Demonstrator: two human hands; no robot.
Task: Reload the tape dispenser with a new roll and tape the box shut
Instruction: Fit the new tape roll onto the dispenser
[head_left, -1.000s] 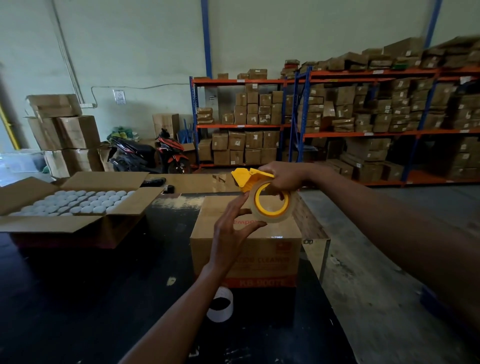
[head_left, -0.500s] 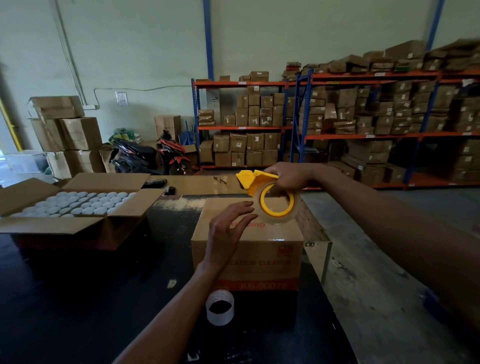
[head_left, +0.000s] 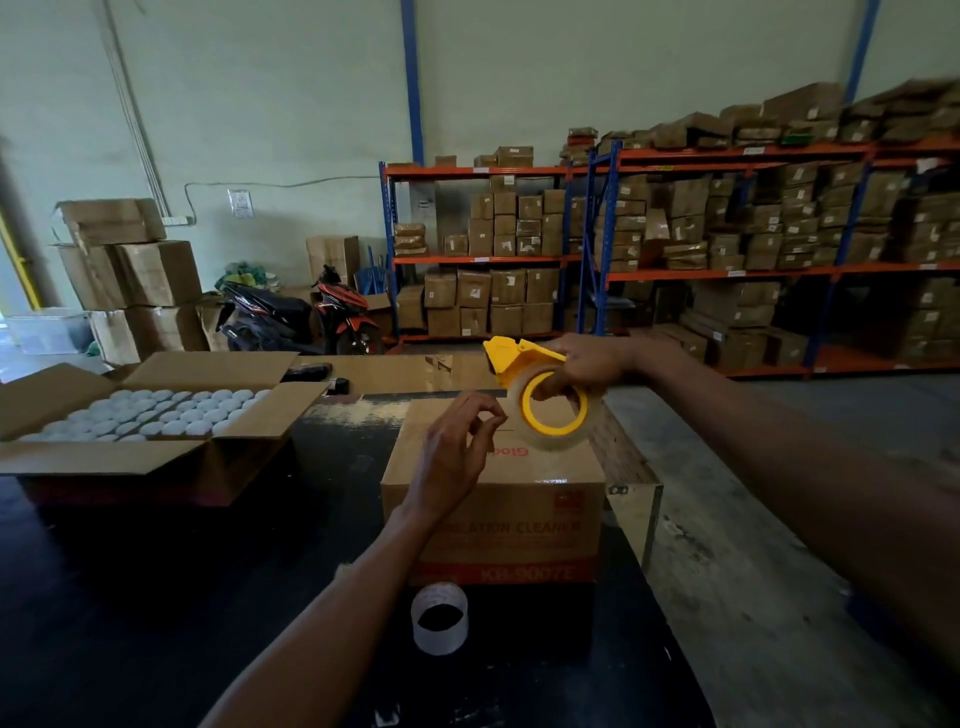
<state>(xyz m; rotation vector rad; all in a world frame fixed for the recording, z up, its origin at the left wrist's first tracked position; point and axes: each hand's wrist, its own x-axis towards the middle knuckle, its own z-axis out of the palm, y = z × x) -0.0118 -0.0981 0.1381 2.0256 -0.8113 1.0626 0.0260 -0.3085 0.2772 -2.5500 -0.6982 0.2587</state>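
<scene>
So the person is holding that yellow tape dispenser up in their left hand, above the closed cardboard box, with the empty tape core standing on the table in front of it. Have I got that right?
Not quite: the yellow tape dispenser is held in the right hand, not the left. The left hand hovers beside the roll. The head view shows this. The closed cardboard box and the empty tape core are as you say.

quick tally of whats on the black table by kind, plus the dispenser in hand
boxes: 2, closed box and open box
empty tape core: 1
dispenser, yellow, in the right hand, with a tape roll on it: 1
total: 4
</scene>
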